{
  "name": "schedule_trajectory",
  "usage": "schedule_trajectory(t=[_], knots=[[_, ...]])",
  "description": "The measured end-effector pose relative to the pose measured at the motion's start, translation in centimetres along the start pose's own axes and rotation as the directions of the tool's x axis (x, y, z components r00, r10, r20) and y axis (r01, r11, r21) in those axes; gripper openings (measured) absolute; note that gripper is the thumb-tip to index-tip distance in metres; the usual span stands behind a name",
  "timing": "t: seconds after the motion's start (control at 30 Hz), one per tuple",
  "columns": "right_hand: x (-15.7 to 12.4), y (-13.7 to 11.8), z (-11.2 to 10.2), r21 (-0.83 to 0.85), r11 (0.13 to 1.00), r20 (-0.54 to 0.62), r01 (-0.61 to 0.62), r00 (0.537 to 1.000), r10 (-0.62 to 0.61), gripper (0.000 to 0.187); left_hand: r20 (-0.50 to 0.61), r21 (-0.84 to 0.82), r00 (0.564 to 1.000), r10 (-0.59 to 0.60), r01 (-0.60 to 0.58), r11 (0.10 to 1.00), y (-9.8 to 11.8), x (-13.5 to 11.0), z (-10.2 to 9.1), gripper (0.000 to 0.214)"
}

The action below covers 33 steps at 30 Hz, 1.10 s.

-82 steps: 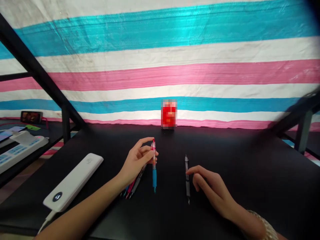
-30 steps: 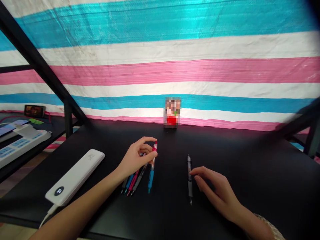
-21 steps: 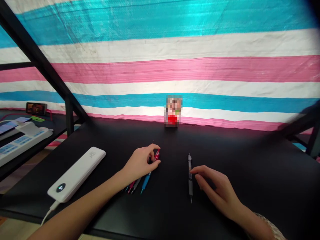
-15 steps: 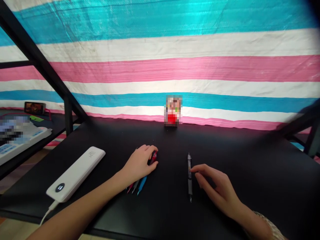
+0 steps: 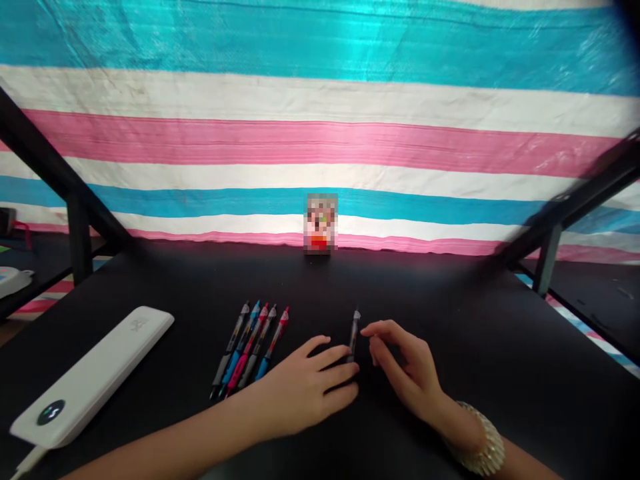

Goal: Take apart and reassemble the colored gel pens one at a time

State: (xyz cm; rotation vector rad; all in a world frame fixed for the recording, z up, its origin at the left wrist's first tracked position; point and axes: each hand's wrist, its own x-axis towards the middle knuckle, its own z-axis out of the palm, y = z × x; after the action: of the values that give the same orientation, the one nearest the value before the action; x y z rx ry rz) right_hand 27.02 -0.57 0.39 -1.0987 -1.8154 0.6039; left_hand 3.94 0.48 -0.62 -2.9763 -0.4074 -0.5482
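Observation:
In the head view a single dark pen lies on the black table, pointing away from me. My left hand reaches over its lower part with fingers spread; the fingertips lie on or just over the barrel and hide its near end. Just right of the pen is my right hand, fingers bent, index fingertip close to the barrel, nothing held. Left of my left hand, several click pens with grey, blue and pink grips, such as a pink pen, lie side by side, slanted. My left forearm covers some of their near ends.
A white power bank with a cable plugged in lies on the table's left side. A small blurred item stands at the back edge. Black metal bars flank both sides, and a striped sheet hangs behind.
My left hand has left the pen group and moved right to the single pen, uncovering the group. The right hand remains beside the single pen. The camera has turned to the right.

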Motion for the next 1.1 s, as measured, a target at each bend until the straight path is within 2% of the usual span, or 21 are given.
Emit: schedule_trajectory(t=[0.17, 0.3, 0.5, 0.6, 0.73, 0.83, 0.97, 1.1], knots=[[0.1, 0.2, 0.2, -0.011, 0.999, 0.064, -0.041, 0.997, 0.042, 0.018, -0.128, 0.036, 0.992, 0.008, -0.003, 0.999, -0.3, 0.3, -0.6, 0.016], [0.2, -0.2, 0.0, -0.019, 0.999, 0.223, -0.037, 0.974, 0.041, 0.023, -0.168, -0.046, 0.982, -0.087, 0.080, 0.996, -0.3, 0.2, -1.4, 0.018], [0.4, -1.1, 0.1, -0.084, 0.988, 0.486, 0.130, 0.871, -0.073, 0.033, -0.273, 0.001, 0.958, -0.090, 0.093, 0.996, -0.8, -0.1, -2.6, 0.020], [0.4, -1.0, 0.7, -0.098, 0.980, 0.545, 0.173, 0.833, -0.092, 0.032, -0.315, -0.004, 0.947, -0.066, 0.068, 0.998, -0.7, 0.1, -3.2, 0.022], [0.2, -1.0, 1.3, -0.091, 0.975, 0.566, 0.202, 0.816, -0.116, 0.031, -0.330, 0.008, 0.944, -0.021, 0.025, 1.000, -0.1, 0.2, -3.6, 0.021], [0.1, -1.1, 1.2, -0.094, 0.978, 0.513, 0.187, 0.851, -0.113, 0.037, -0.321, 0.061, 0.947, -0.008, 0.029, 0.998, -0.4, -0.1, -3.6, 0.023], [0.4, -0.9, 0.5, -0.057, 0.996, 0.390, 0.065, 0.920, -0.038, 0.038, -0.304, 0.166, 0.950, -0.079, 0.134, 0.977, -2.0, -1.0, -3.7, 0.027], [0.7, -0.7, 0.3, -0.057, 0.998, 0.400, -0.005, 0.916, 0.027, 0.034, -0.281, 0.233, 0.948, -0.150, 0.219, 0.948, -2.9, -1.6, -3.4, 0.019]])
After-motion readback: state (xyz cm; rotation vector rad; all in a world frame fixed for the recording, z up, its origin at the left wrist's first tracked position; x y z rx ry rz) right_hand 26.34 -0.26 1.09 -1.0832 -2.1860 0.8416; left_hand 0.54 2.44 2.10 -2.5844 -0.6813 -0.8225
